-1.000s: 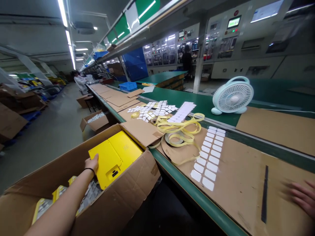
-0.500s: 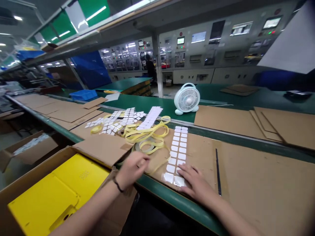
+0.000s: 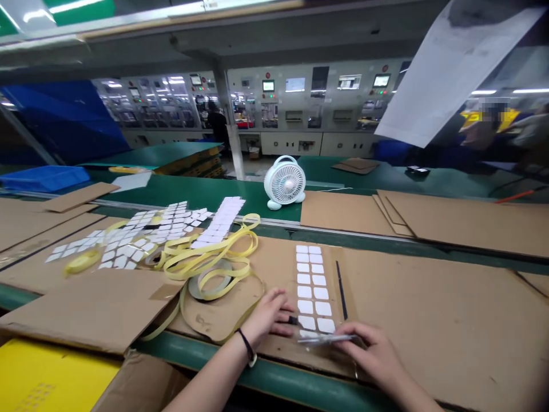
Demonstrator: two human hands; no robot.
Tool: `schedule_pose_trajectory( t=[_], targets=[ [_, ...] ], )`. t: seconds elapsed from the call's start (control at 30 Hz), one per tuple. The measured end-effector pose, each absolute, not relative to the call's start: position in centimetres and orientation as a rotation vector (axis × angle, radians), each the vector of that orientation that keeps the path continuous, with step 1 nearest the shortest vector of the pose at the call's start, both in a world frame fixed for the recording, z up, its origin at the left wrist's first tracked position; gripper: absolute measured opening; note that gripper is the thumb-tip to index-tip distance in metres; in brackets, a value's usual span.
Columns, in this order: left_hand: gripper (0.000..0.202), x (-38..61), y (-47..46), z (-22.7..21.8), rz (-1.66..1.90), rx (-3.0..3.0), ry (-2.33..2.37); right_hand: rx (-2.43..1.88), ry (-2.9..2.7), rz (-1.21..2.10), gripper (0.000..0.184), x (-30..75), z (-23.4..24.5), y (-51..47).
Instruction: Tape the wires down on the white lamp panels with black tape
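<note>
A clear-backed sheet of white rectangular stickers (image 3: pixel 312 279) lies lengthwise on the cardboard, its near end lifted and bent up. My right hand (image 3: pixel 377 352) pinches that raised end between thumb and fingers at its right corner. To the left of the sheet is my left hand (image 3: pixel 271 313), fingers stretched and apart, with a dark band on the wrist. A small black piece (image 3: pixel 293 320) shows at its fingertips; whether they touch it I cannot tell. Loops of yellow tape (image 3: pixel 214 252) and a grey tape roll (image 3: pixel 210 280) lie beyond my left hand.
More sticker sheets (image 3: pixel 128 234) are spread at the left, near a stack of sheets (image 3: pixel 221 220). A pale blue fan (image 3: pixel 286 183) stands behind. Cardboard (image 3: pixel 429 303) covers the bench at right. A carton at lower left holds a yellow panel (image 3: pixel 47 380).
The view has turned right. My right hand has gone from lying on the sticker sheet to pinching its lifted near end. My left hand has opened and come nearer the sheet.
</note>
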State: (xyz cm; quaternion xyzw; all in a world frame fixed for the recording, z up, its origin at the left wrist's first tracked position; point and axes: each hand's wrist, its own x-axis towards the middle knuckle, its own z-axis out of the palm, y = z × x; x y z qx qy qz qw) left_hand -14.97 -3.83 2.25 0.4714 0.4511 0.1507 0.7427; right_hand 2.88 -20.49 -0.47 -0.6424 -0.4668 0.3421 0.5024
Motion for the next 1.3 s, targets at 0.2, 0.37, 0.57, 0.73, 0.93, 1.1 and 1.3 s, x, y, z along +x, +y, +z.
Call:
schedule_pose_trajectory(
  t=[0.2,0.37,0.57,0.73,0.93,1.1,1.3],
  targets=[
    [0.065,-9.7,-3.1,2.0,0.397,0.977,0.881,-1.345,-1.013,1.168,0.015,3.0,-0.3,-25.5],
    [0.031,-4.4,-1.6,1.0,0.309,1.082,0.743,-1.264,-1.105,1.291,0.025,3.9,1.3,-26.7],
    [0.035,-0.8,-2.5,1.0,0.438,1.18,0.647,-1.656,-1.06,0.81,0.023,7.1,4.2,-21.2],
    [0.027,-1.0,-3.5,1.0,0.58,1.347,0.621,-1.73,-1.212,0.382,0.018,10.1,4.0,-14.6],
    [0.012,-2.0,-2.4,1.2,0.672,1.572,0.638,-1.685,-1.33,0.316,0.019,10.4,1.9,-11.6],
    [0.013,-2.3,-2.9,1.3,0.755,1.861,0.574,-1.673,-1.334,0.287,0.017,10.2,0.8,-12.1],
    [0.024,-2.8,-3.8,2.4,0.802,2.053,0.516,-1.66,-1.346,0.33,0.016,10.7,0.8,-12.4]
  ],
)
